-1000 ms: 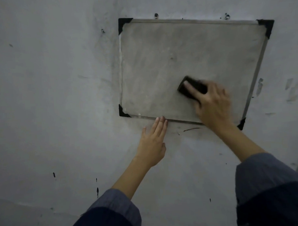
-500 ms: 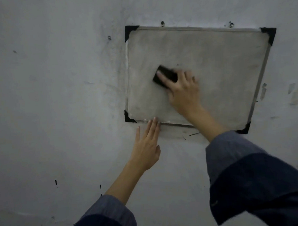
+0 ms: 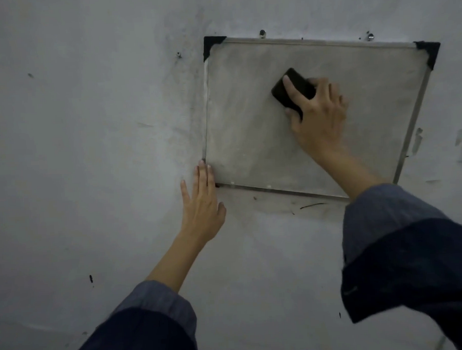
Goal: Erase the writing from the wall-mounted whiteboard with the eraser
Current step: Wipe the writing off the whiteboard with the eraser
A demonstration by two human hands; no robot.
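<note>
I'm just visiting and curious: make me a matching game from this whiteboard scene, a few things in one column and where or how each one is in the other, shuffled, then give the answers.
Things:
1. eraser
2. left hand
3. right hand
4. whiteboard

Places or states:
A. flat on the wall at the board's lower left corner
B. mounted on the wall, surface smudged grey, black corner caps
C. black, pressed against the board's upper middle
D. gripping the eraser

Pairs: 1-C, 2-A, 3-D, 4-B
</note>
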